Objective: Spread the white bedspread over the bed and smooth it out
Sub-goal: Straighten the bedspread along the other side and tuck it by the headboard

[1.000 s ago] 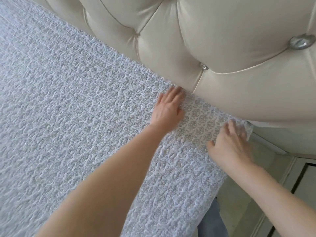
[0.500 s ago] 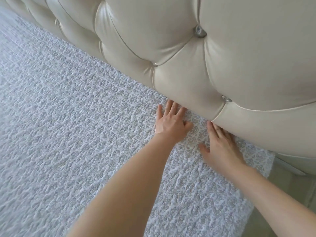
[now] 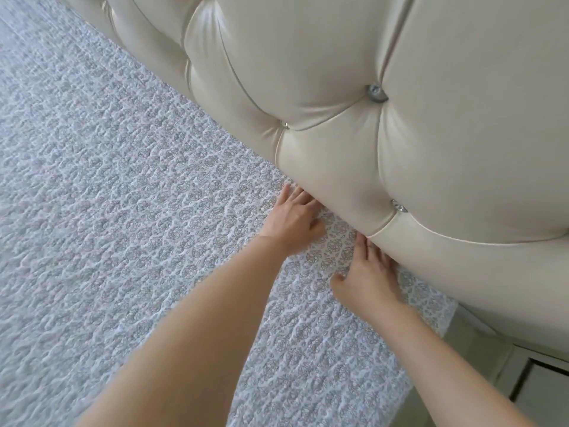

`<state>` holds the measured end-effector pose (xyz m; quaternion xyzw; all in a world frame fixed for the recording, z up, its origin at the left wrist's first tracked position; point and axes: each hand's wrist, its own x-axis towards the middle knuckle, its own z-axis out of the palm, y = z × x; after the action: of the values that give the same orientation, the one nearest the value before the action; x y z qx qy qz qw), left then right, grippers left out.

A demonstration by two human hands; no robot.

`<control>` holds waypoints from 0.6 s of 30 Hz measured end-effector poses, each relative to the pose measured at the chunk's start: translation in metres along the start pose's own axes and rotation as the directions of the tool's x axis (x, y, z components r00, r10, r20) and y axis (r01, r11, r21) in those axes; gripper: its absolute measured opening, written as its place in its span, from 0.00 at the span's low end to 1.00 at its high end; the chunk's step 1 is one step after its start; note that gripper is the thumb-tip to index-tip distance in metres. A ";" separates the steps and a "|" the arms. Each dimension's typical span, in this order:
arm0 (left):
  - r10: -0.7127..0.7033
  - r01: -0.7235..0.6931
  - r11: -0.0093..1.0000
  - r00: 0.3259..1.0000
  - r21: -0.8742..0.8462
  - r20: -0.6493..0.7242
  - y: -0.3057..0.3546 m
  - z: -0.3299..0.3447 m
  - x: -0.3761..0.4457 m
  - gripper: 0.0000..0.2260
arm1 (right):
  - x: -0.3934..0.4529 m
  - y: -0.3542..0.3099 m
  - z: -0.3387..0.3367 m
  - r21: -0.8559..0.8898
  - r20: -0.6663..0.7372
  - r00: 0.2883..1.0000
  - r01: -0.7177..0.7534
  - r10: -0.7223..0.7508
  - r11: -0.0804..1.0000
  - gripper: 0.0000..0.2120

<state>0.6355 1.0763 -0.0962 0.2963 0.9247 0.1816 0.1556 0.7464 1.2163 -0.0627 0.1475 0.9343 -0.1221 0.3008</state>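
**Both hands flat at the headboard seam**

Since the earlier frame, both hands have slid further up the bedspread, so the fingertips now sit in the crease under the padding; a second ago the right hand was down at the fabric's corner edge.

Left hand [image 3: 292,220]: palm down, fingers straight and together, pressing on the white bedspread [image 3: 129,217]. Fingertips meet the lower edge of the cream tufted headboard [image 3: 345,75], and their ends are partly hidden beneath its bulge. Thumb lies out to the side on the fabric.

Right hand [image 3: 368,272]: also palm down, fingers extended, pressing the fabric just beside the left hand and nearer the bed's side edge. Its fingertips touch the headboard's underside. Nothing is gripped by either hand.

Bedspread: lies under both palms and runs away to the left across the whole mattress, puckered texture with a grey medallion print. Its top edge follows the headboard line. Its corner [image 3: 437,306] ends right of the right hand, with the side edge dropping past the right forearm.

Metal studs [image 3: 376,93] mark the tufting. A pale cabinet [image 3: 535,380] shows at lower right, past the bed's corner.
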 end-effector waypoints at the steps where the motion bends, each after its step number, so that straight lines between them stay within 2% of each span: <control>1: 0.013 -0.014 0.999 1.000 -0.034 -0.024 -0.002 0.000 -0.001 0.20 | 0.001 -0.001 -0.002 -0.007 0.007 1.000 -0.010 0.010 1.000 0.48; 4: 0.051 -0.057 0.996 0.995 -0.067 -0.088 -0.015 0.005 -0.008 0.23 | 0.009 -0.007 -0.012 0.035 0.066 0.994 -0.090 0.088 0.995 0.52; 7: 0.018 -0.023 0.999 0.990 -0.034 -0.141 -0.025 0.016 -0.035 0.22 | 0.012 -0.023 -0.021 -0.004 0.141 0.977 -0.158 0.157 0.987 0.50; 13: -0.247 0.256 0.965 0.961 0.059 -0.125 -0.055 0.018 -0.101 0.26 | -0.006 -0.039 -0.015 -0.168 0.130 0.972 -0.172 0.194 0.971 0.46; 15: -0.290 0.301 0.951 0.947 0.064 -0.140 -0.067 0.015 -0.110 0.25 | -0.022 -0.061 -0.011 -0.195 0.197 0.971 -0.100 0.139 0.976 0.44; 17: -0.345 0.359 0.930 0.925 0.072 -0.158 -0.077 0.011 -0.112 0.26 | -0.031 -0.087 -0.006 -0.172 0.204 0.978 0.088 -0.051 0.981 0.41; 18: -0.390 0.407 0.911 0.903 0.068 -0.178 -0.083 0.007 -0.113 0.26 | -0.029 -0.098 -0.003 -0.139 0.158 0.971 0.204 -0.181 0.969 0.38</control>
<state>0.6855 0.9473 -0.1177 0.0929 0.9833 0.1208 0.0991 0.7328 1.1212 -0.0292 0.0229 0.9266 -0.0883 0.3647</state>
